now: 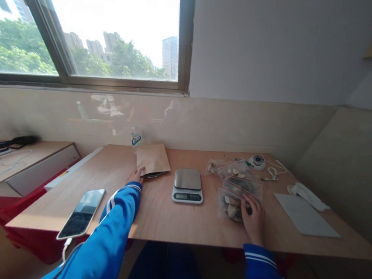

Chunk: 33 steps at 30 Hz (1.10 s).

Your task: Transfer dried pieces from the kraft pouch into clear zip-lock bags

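My left hand [135,176] is at the lower left corner of a brown paper bag [153,157], its fingers closed on the bag's edge. The bag's opening faces me, and something dark shows just inside. My right hand [254,214] has its thumb and fingers curled on the right side of a clear zip bag [227,207] with brown and dark lumps in it. More clear zip bags [236,167] of similar pieces lie behind it, overlapping. Between my hands stands a digital kitchen scale [188,180] with a bare steel plate; its display cannot be read.
A phone [83,213] on a charging cable lies at front left. A plastic bottle [136,136] stands behind the paper bag. Toward the right are a white dome camera [257,161] with its cable, a white sheet [306,215] and a crumpled white cloth or tissue [310,196].
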Tool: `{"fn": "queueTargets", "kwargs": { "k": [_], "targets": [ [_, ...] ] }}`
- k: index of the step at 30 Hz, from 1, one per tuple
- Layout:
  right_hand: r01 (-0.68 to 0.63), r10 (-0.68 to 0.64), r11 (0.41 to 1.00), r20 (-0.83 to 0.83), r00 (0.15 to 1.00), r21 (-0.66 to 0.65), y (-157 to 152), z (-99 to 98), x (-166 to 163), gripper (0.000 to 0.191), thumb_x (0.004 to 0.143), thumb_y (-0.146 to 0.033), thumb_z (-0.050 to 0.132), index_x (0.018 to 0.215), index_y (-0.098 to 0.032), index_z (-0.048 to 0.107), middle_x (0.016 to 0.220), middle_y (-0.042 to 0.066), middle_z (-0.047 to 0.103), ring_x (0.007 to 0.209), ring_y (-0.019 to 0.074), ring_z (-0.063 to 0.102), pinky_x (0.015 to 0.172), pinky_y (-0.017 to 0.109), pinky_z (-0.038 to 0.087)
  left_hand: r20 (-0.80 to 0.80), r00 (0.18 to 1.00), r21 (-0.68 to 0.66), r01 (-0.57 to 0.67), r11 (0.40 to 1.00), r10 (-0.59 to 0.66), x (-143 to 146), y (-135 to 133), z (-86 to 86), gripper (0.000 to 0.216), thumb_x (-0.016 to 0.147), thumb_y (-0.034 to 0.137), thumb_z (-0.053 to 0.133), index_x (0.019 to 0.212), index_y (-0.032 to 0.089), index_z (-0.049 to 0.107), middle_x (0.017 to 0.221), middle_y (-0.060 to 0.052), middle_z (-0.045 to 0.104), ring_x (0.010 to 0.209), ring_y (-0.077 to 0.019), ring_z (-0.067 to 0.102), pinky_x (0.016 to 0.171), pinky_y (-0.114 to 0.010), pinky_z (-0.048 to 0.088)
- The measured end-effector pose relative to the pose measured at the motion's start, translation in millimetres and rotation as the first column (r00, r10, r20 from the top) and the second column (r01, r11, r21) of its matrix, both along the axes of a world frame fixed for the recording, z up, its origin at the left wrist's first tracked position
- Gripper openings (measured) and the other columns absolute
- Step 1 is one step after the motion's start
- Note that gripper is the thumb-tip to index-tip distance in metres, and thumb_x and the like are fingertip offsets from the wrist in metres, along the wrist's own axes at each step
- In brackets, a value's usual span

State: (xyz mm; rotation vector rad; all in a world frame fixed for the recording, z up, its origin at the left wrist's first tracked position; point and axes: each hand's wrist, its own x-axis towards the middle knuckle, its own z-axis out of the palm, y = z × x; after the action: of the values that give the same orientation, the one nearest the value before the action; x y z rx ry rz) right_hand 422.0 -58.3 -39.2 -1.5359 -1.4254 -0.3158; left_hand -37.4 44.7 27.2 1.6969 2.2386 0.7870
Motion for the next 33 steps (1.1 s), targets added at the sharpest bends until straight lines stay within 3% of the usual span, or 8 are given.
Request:
{"fn": "queueTargets", "kwargs": {
  "k": [3, 7, 10, 14, 22, 26, 30, 33],
  "targets": [
    [0.007, -0.007, 1.0, 0.0, 1.0, 0.011, -0.3, 1.6, -0.6, 0.039, 0.089, -0.041, 0.04, 0.104, -0.017, 0.065, 0.105, 0.013, 0.065, 0.104, 0.0273, 0.055, 0.091, 0.047, 0.04, 0.064, 0.998, 0.217, 0.012, 0.976, -0.026, 0.0, 0.9, 12.7, 0.038, 0.073, 0.024, 0.06, 0.111, 0.024, 0.062, 0.132, -0.01, 0.049, 0.123, -0.0336, 0.042, 0.102, -0.05, 0.03],
    [0.018, -0.019, 1.0, -0.016, 1.0, -0.004, -0.6, 2.7, -0.9, 0.041, 0.089, -0.044, 0.039, 0.103, -0.016, 0.065, 0.106, 0.014, 0.065, 0.102, 0.0275, 0.055, 0.09, 0.046, 0.04, 0.342, 0.914, 0.552, -0.005, 0.834, -0.22, 16.7, 5.2, 46.3, 0.033, 0.069, 0.04, 0.066, 0.094, 0.018, 0.069, 0.122, -0.011, 0.056, 0.116, -0.0295, 0.049, 0.101, -0.041, 0.036],
    [0.016, -0.017, 1.0, -0.03, 0.999, -0.008, -0.8, 2.3, -0.7, 0.042, 0.089, -0.046, 0.038, 0.103, -0.016, 0.065, 0.106, 0.014, 0.064, 0.104, 0.0278, 0.055, 0.09, 0.046, 0.04, 0.516, 0.799, 0.567, -0.051, 0.822, -0.307, 34.2, 7.2, 69.0, 0.047, 0.072, 0.056, 0.058, 0.097, 0.016, 0.065, 0.091, -0.008, 0.067, 0.09, -0.0232, 0.061, 0.081, -0.034, 0.048],
    [0.003, -0.004, 1.0, -0.032, 0.999, -0.003, -0.3, -0.2, 0.6, 0.041, 0.089, -0.045, 0.04, 0.104, -0.016, 0.065, 0.106, 0.014, 0.064, 0.105, 0.0273, 0.055, 0.091, 0.046, 0.04, 0.69, 0.587, 0.56, -0.061, 0.826, -0.424, 47.2, 4.3, 79.5, 0.051, 0.062, 0.059, 0.066, 0.09, 0.016, 0.061, 0.079, -0.004, 0.067, 0.077, -0.0182, 0.062, 0.07, -0.027, 0.049],
    [0.0, 0.0, 1.0, -0.023, 1.0, 0.002, 1.7, -3.8, 3.8, 0.04, 0.088, -0.044, 0.041, 0.103, -0.016, 0.066, 0.106, 0.014, 0.065, 0.105, 0.0278, 0.055, 0.091, 0.047, 0.04, 0.683, 0.648, 0.461, -0.023, 0.887, -0.338, 36.1, -2.8, 72.7, 0.056, 0.066, 0.054, 0.067, 0.106, 0.016, 0.055, 0.105, -0.011, 0.064, 0.105, -0.0262, 0.058, 0.093, -0.04, 0.043],
    [-0.017, 0.018, 1.0, -0.056, 0.998, 0.021, 1.0, -2.0, 3.5, 0.04, 0.087, -0.044, 0.043, 0.1, -0.015, 0.067, 0.102, 0.014, 0.066, 0.102, 0.0274, 0.057, 0.09, 0.046, 0.04, 0.652, 0.678, 0.512, -0.063, 0.857, -0.34, 34.6, -19.6, 62.3, 0.067, 0.066, 0.044, 0.07, 0.121, 0.019, 0.043, 0.131, -0.015, 0.049, 0.126, -0.0289, 0.042, 0.104, -0.047, 0.032],
    [-0.007, 0.009, 1.0, -0.069, 0.998, 0.024, -0.6, 0.3, 1.8, 0.039, 0.087, -0.044, 0.043, 0.099, -0.015, 0.067, 0.102, 0.014, 0.066, 0.101, 0.0271, 0.057, 0.09, 0.046, 0.04, 0.63, 0.693, 0.59, -0.134, 0.796, -0.35, 43.0, -46.4, 29.7, 0.066, 0.073, 0.04, 0.064, 0.129, 0.023, 0.033, 0.14, -0.014, 0.038, 0.13, -0.0274, 0.037, 0.105, -0.047, 0.031],
    [-0.008, 0.009, 1.0, -0.05, 0.999, 0.019, -1.3, 1.5, 0.0, 0.038, 0.087, -0.042, 0.043, 0.1, -0.015, 0.067, 0.103, 0.014, 0.065, 0.102, 0.0266, 0.056, 0.089, 0.045, 0.04, 0.577, 0.795, 0.569, -0.225, 0.791, -0.189, 51.6, -67.5, -9.6, 0.059, 0.077, 0.033, 0.056, 0.129, 0.019, 0.033, 0.138, -0.017, 0.037, 0.127, -0.0273, 0.041, 0.102, -0.043, 0.037]
  ]
}}
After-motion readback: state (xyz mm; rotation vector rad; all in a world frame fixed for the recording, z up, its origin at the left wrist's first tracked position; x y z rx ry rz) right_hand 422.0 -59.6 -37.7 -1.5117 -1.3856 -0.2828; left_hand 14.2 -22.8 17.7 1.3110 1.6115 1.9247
